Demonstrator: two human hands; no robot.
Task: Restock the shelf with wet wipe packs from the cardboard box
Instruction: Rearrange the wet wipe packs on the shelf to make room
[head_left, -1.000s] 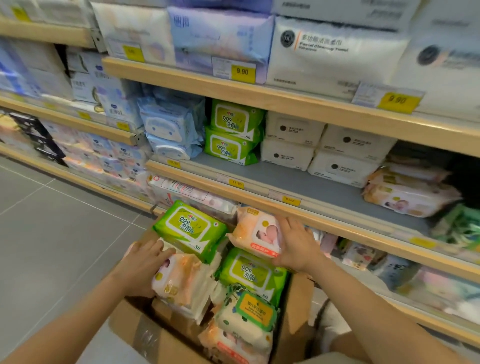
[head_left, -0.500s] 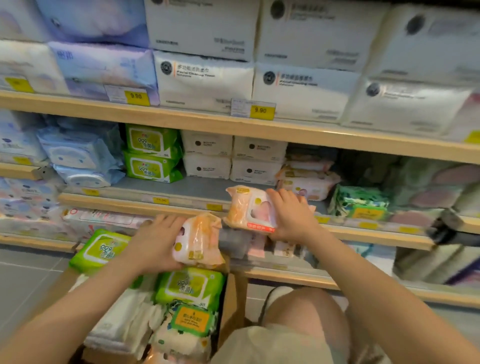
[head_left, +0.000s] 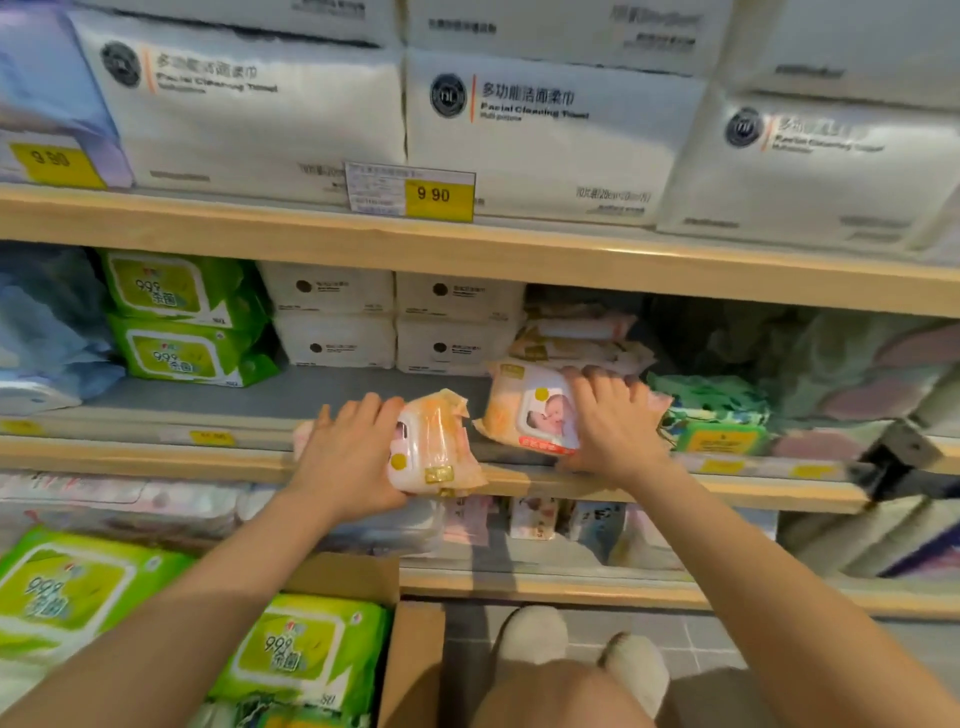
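My left hand (head_left: 347, 457) grips an orange and white wet wipe pack (head_left: 436, 447) at the front lip of the middle shelf (head_left: 156, 457). My right hand (head_left: 615, 423) holds a second orange pack (head_left: 524, 410) with a baby picture, resting on the shelf in front of a stack of similar orange packs (head_left: 576, 338). The cardboard box (head_left: 410, 660) sits at the bottom left, holding green wipe packs (head_left: 306, 649).
Green packs (head_left: 182, 317) and white packs (head_left: 395, 319) fill the middle shelf's left and centre. A green-and-yellow pack (head_left: 717, 421) lies right of my right hand. Large white towel packs (head_left: 540, 135) line the shelf above. My shoes (head_left: 530, 639) stand on the grey floor.
Both hands lifted orange packs out of the box and up to the middle shelf. The right pack now rests on the shelf; the left pack has reached its front edge.
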